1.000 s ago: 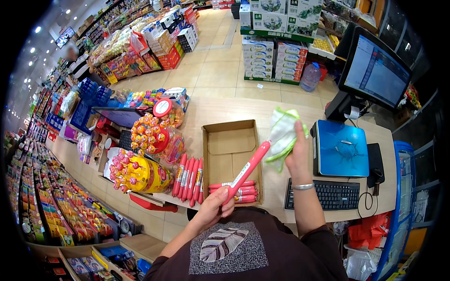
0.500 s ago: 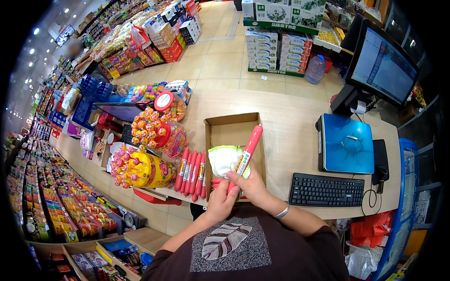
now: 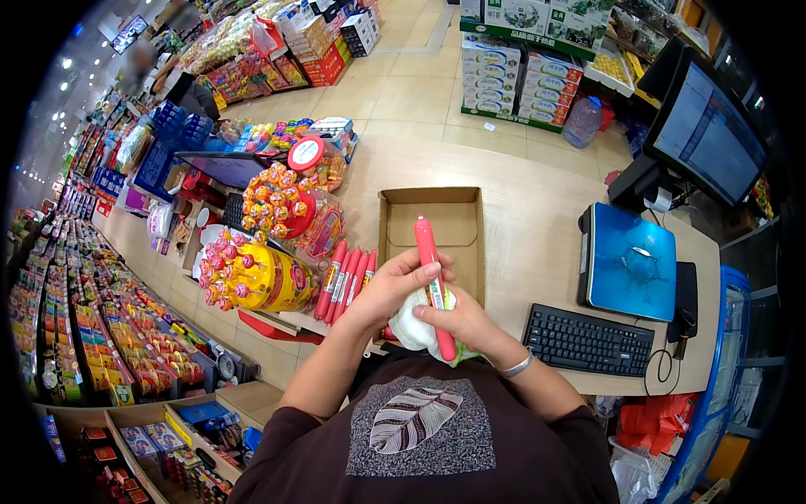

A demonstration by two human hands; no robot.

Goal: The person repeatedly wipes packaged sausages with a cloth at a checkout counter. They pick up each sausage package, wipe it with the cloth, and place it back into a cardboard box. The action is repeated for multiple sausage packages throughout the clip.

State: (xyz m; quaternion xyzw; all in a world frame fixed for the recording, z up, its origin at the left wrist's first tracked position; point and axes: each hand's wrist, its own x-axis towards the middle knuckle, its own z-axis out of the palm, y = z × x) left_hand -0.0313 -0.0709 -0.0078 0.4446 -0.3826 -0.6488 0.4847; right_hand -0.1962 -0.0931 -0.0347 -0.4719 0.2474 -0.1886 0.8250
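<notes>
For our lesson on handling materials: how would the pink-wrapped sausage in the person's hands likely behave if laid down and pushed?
The pink-wrapped sausage would probably roll, being long and rounded. It seems fairly stiff, as it looks straight between the left hand and right hand. Its smooth wrapper may make it slightly slippery.

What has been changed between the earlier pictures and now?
The right hand brought the white, green-edged cloth leftward to the long pink wrapped sausage and now holds both; the left hand moved from the sausage's lower end to its upper part. Its top swung from rightward to slightly leftward. The brown cardboard box and the row of pink sausages beside it stayed on the pale wooden counter.
</notes>
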